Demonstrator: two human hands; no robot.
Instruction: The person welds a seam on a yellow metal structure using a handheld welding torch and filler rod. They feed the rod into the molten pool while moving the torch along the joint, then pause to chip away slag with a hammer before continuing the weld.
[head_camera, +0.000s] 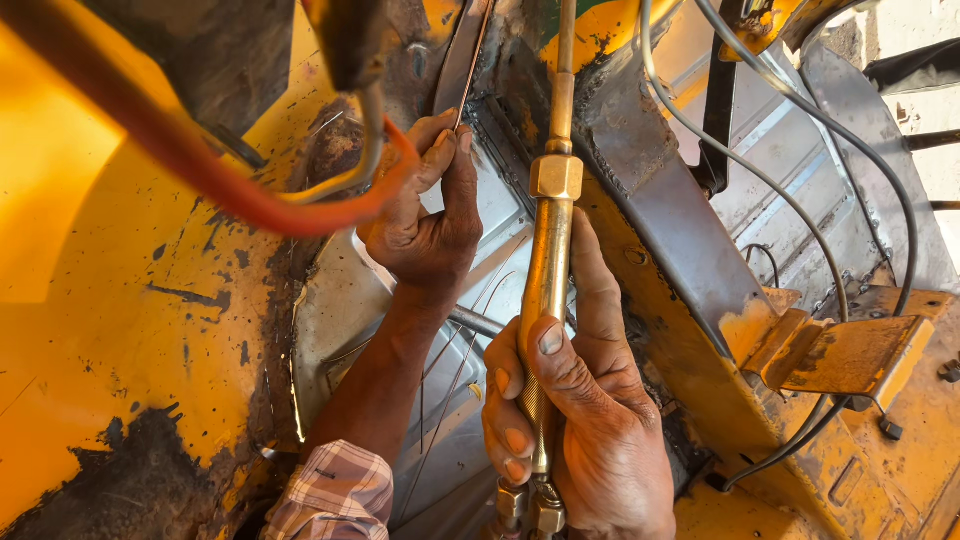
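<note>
My right hand (580, 400) is wrapped around the brass body of a gas torch (548, 270), whose thin tube runs up past a brass nut toward the top of the view. My left hand (425, 215), reaching out of a checked sleeve, pinches a thin metal rod (470, 60) between thumb and fingers, its tip up against a dark, rusty seam. Both hands work over a bare grey sheet-metal panel (500, 215) set into a yellow vehicle body (150, 300).
An orange hose (230, 195) curves across the upper left in front of my left hand. Grey and black cables (790, 190) hang over ribbed metal at the right. A rusty yellow bracket (850, 355) juts out at the right.
</note>
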